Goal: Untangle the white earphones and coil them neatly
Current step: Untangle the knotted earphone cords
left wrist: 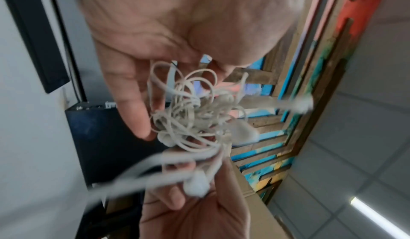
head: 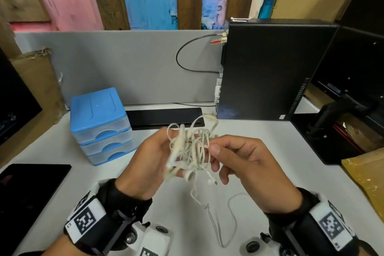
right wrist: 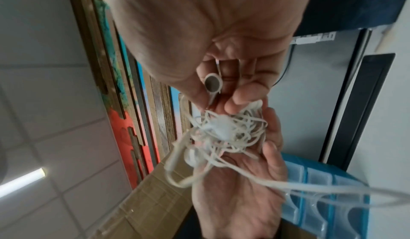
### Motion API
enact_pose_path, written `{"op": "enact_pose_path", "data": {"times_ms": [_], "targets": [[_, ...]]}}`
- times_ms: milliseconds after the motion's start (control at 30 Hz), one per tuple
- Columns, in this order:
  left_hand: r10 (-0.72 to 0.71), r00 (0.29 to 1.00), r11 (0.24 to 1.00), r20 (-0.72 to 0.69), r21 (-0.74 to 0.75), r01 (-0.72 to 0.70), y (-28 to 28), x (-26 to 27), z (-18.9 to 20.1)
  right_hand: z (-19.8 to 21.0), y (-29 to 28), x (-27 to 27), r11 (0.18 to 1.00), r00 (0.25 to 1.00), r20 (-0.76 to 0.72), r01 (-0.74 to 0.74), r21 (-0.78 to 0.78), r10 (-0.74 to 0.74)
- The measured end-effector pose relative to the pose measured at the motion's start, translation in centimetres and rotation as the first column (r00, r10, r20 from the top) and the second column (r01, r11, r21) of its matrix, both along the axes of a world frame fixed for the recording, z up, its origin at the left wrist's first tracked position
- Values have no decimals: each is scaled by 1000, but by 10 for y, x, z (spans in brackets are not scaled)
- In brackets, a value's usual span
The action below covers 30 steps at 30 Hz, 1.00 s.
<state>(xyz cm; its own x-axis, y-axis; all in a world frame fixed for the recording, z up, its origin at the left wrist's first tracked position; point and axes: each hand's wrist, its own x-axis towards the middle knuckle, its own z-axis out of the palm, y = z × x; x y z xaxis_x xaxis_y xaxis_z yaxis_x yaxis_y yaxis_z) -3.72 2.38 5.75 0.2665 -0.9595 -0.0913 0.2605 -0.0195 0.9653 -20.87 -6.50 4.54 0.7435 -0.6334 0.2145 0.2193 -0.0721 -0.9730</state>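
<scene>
— Above the table's (head: pixel 259 151) near edge, what's held?
— White earphones (head: pixel 191 149), one snarled knot; left hand (head: pixel 145 164) cradles it with curled fingers, right hand (head: pixel 245 162) pinches strands. A loop dangles.
— Anything unclear?
— Blurred cords hide where the ends run.

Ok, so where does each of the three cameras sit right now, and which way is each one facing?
Head: worn on the head, looking forward and down at the white desk; both hands, left hand and right hand, hold the tangled earphones.
Left wrist: looks along the left palm up toward the ceiling; the right hand shows opposite.
Right wrist: looks along the right palm, also upward; the left hand shows opposite, beside the blue drawers.
Shared: all three see the earphones and both hands.
</scene>
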Motion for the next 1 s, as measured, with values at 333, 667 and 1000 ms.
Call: {"op": "enact_pose_path", "data": {"times_ms": [333, 667, 1000], "targets": [[-147, 954, 989, -262, -59, 136, 1, 6, 6, 5, 5, -2, 998, 999, -2, -37, -41, 37], [-195, 977, 976, 82, -82, 202, 6, 11, 7, 6, 8, -2, 989, 999, -35, -14, -144, 9], [-1, 1000, 997, -12, -82, 0, 3, 5, 7, 5, 5, -1, 999, 999, 8, 43, -29, -43]]}}
